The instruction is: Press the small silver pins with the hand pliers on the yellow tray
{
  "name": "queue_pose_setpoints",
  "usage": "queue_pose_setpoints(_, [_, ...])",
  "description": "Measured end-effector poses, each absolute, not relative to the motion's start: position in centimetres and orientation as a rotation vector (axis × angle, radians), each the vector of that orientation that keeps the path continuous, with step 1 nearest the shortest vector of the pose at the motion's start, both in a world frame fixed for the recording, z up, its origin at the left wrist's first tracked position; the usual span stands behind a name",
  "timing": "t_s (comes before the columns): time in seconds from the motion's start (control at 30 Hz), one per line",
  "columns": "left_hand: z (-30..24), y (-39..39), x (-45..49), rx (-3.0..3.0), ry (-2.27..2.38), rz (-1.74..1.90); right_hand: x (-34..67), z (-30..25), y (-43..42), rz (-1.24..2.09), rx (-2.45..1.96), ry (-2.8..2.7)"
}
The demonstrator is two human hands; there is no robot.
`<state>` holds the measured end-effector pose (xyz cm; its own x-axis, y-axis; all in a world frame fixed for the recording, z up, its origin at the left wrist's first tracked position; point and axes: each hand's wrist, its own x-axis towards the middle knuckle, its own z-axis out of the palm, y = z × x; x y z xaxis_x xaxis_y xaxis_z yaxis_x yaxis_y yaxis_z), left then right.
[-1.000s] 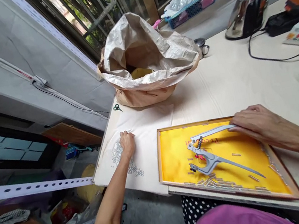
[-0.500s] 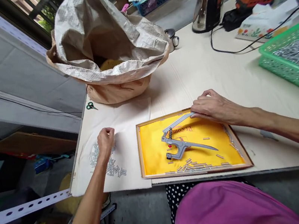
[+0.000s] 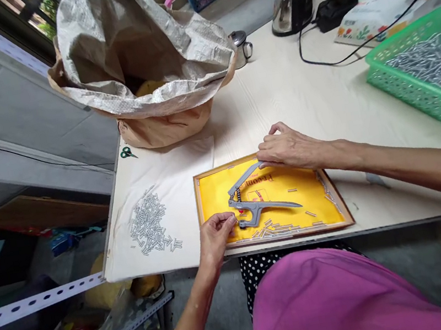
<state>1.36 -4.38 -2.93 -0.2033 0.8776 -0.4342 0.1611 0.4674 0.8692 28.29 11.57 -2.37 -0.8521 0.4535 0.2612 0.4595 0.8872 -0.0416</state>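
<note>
At the near edge of the tabletop (image 3: 297, 97), in the head view, the pliers (image 3: 258, 207) lie on the yellow tray (image 3: 213, 191) with their handles spread. The right hand (image 3: 289, 148) is closed over the end of the upper handle. The left hand (image 3: 215, 234) has its fingertips pinched together right at the pliers' head; whether a pin sits between them is too small to tell. A heap of pins (image 3: 150, 229) lies on the white cloth (image 3: 179, 171) just left of the tray. The work likely goes best if the right hand steadies the handle while the left seats the piece squarely, fingertips out of the bite.
</note>
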Motion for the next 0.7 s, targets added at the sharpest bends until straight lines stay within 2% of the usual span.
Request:
queue_pose_setpoints(0.33, [-3.3,-5.4,1.4,0.981,1.745,0.720,26.3,-2.9,11.1,-0.045,-0.662,-2.831])
queue_pose_setpoints(0.7, [-4.1,-5.8,0.4,1.262,1.790,0.417,25.9,-2.8,10.1,-0.048,-0.627,-2.805])
